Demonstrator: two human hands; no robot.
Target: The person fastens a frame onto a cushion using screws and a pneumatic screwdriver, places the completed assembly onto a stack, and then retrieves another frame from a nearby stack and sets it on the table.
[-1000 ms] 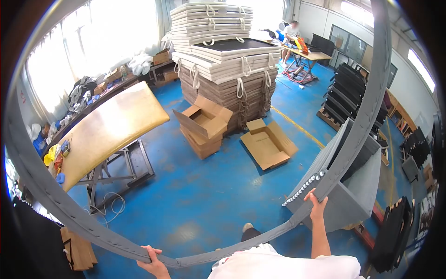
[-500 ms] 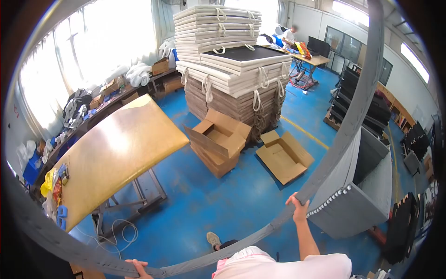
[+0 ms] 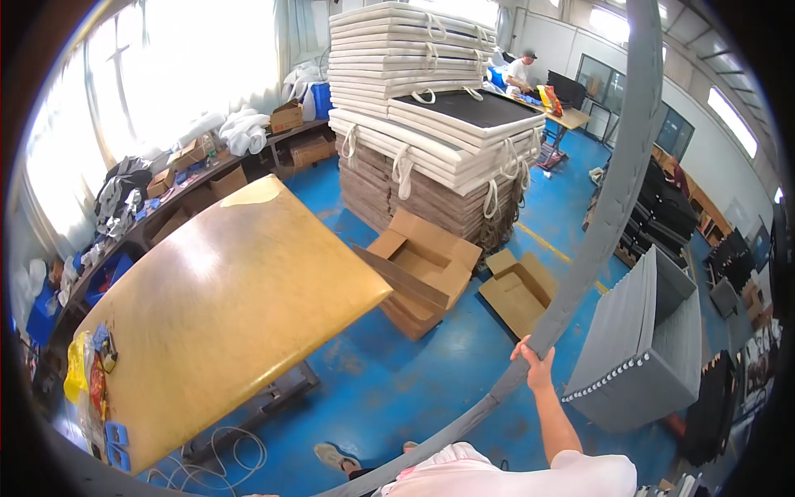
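Observation:
My right hand [image 3: 538, 364] is closed round a long, grey, fabric-covered frame [image 3: 598, 240] at the lower right. The frame rises steeply past my hand to the top edge and curves down to the bottom left, with my head and body inside its loop. My left hand cannot be made out; the lower edge of the picture cuts off that side. Left of the frame is a padded tan worktable [image 3: 232, 306], with a yellow bag [image 3: 76, 373] and blue items [image 3: 118, 446] at its near left corner.
Open cardboard boxes [image 3: 426, 265] stand on the blue floor before a tall stack of white and brown panels [image 3: 431, 124]. At right is a grey bin-like stack with a studded edge [image 3: 638, 356]. Black panels stand behind it. A person [image 3: 517, 74] is at a far table. A cable [image 3: 224, 455] lies below.
The worktable and boxes now appear closer and larger as the view has shifted left. My left hand has dropped out of the bottom edge. My right hand keeps its hold on the frame.

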